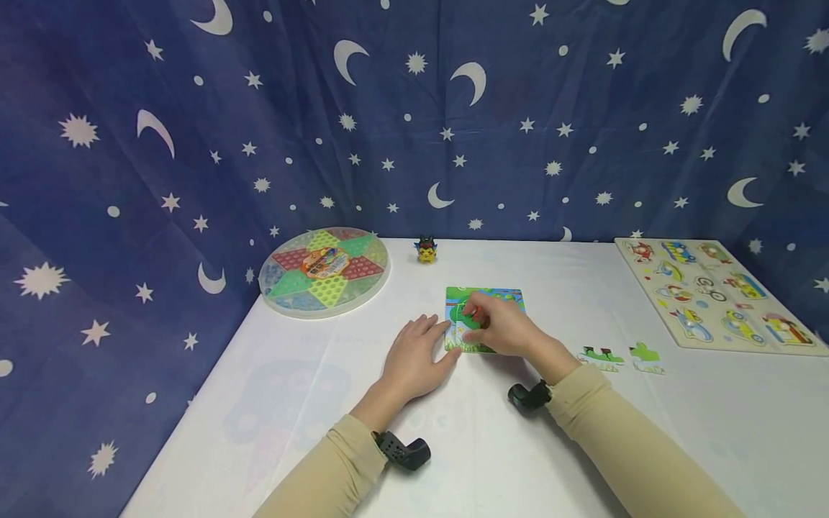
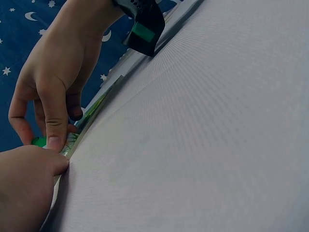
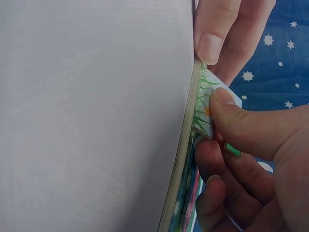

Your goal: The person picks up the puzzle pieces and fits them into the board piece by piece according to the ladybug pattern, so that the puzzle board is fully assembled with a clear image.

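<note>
A small colourful jigsaw puzzle [image 1: 457, 293] lies on the white table in front of me. My right hand [image 1: 508, 329] is over its middle and pinches a puzzle piece [image 3: 204, 99] printed with grass and an orange flower. In the right wrist view the thumb is on the printed face of this piece, which stands tilted at the board's near edge. My left hand [image 1: 416, 360] lies with extended fingers at the left edge, its fingertips touching the corner. Two loose puzzle pieces, one with dark red bits [image 1: 602, 355] and one mostly green [image 1: 644, 352], lie right of my right wrist.
A round Chinese checkers board [image 1: 327, 272] stands at the back left. Behind the puzzle is a small yellow figurine [image 1: 425, 250]. A wooden vehicle peg board [image 1: 712, 288] lies at the right. A blue star-patterned curtain [image 1: 414, 144] closes off the back.
</note>
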Motion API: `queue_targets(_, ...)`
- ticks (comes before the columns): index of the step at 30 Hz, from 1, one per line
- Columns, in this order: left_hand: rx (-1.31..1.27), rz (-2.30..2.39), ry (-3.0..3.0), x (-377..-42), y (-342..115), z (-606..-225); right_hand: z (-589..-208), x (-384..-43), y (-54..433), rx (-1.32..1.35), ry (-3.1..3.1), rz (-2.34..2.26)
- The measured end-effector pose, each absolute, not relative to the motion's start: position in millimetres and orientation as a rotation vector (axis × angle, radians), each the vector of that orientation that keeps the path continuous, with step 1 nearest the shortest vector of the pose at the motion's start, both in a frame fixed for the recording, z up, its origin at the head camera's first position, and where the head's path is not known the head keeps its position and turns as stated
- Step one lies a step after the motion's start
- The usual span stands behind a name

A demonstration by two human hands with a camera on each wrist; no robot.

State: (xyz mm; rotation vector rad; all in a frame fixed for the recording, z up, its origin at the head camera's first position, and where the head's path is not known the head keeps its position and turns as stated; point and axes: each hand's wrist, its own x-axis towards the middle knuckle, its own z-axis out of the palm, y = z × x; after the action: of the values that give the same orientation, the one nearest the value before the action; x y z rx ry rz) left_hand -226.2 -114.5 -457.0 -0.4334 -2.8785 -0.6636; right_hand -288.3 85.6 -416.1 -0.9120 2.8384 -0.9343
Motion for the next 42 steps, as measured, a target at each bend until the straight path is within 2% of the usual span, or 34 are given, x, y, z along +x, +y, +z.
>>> queue_targets(14, -0.445, -0.65, -2.874, -227.2, -115.6, -456.2, -412.5, -289.6, 79.2, -0.858, 2.824, -0.888)
queue_targets(32, -0.465, -0.654, -2.857, -227.2, -115.7, -457.3, -404.6, -294.1, 75.7, -0.887, 2.845, -0.607)
queue_targets(42, -0.451, -0.656, -2.879, -227.1, -115.2, -456.4, -405.5, -292.4, 78.5, -1.046, 2.875, -0.414)
